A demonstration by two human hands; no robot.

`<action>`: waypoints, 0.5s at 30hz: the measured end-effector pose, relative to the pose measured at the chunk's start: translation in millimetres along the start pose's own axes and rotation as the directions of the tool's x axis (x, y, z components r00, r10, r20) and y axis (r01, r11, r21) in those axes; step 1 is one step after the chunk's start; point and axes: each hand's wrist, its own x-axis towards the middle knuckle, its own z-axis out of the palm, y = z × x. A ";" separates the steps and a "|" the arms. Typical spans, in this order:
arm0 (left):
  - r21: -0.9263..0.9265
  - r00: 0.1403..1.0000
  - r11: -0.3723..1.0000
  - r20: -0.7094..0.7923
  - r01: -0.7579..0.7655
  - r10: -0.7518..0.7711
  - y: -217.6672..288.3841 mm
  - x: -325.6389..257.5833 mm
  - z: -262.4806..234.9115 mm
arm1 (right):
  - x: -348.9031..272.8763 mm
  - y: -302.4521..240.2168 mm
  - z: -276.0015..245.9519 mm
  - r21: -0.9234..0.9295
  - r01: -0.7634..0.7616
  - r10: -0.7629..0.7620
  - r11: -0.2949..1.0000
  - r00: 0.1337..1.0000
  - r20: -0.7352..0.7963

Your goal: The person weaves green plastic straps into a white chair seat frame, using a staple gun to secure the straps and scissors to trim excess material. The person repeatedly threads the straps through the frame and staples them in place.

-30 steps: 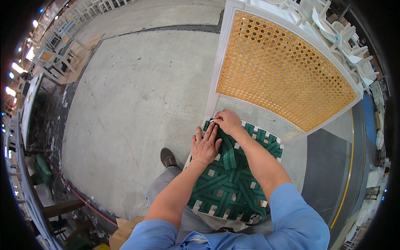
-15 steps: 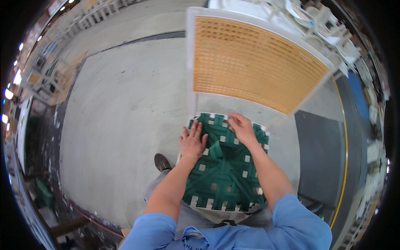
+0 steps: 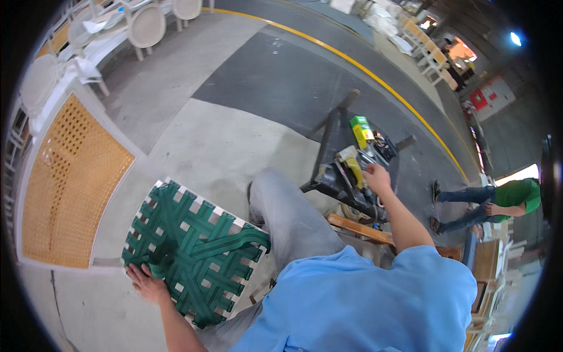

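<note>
A chair seat of woven green webbing point(image 3: 193, 249) on a white frame is in front of me, to the left of my leg. My left hand point(image 3: 149, 284) rests on its left edge, fingers apart, beside a loose raised strap end point(image 3: 157, 270). A caned chair back point(image 3: 70, 193) in a white frame stands beyond the seat. On the right, my right hand point(image 3: 376, 178) reaches over a dark upturned stool point(image 3: 331, 155) that holds tools. Its fingers are bent together next to a yellow tool point(image 3: 353, 167); what they grip, if anything, is hidden.
A green and yellow box point(image 3: 362, 130) and several small tools lie on the stool. Near my right arm is a wooden bar point(image 3: 360, 229). A person in a green shirt point(image 3: 519, 196) stands at the far right. White chairs point(image 3: 146, 26) stand at the upper left.
My view has swung to the right, bringing the stool of tools into sight. My right hand has left the webbing and moved over the tools; my left hand stays on the seat.
</note>
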 end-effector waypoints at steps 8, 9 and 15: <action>-0.154 0.992 0.982 0.073 0.112 -0.102 -16.0 21.2 -22.6 | 42.1 -6.8 48.8 0.254 0.025 -0.112 0.967 0.935 0.336; -0.128 0.982 0.979 0.116 0.161 -0.146 -13.0 21.5 -23.2 | 49.8 -4.7 31.4 0.169 0.123 -0.180 0.978 0.904 0.387; -0.133 0.967 0.970 0.183 0.204 -0.178 -17.9 5.5 -26.8 | 29.4 -85.1 4.2 0.287 0.505 -0.546 0.814 0.833 0.085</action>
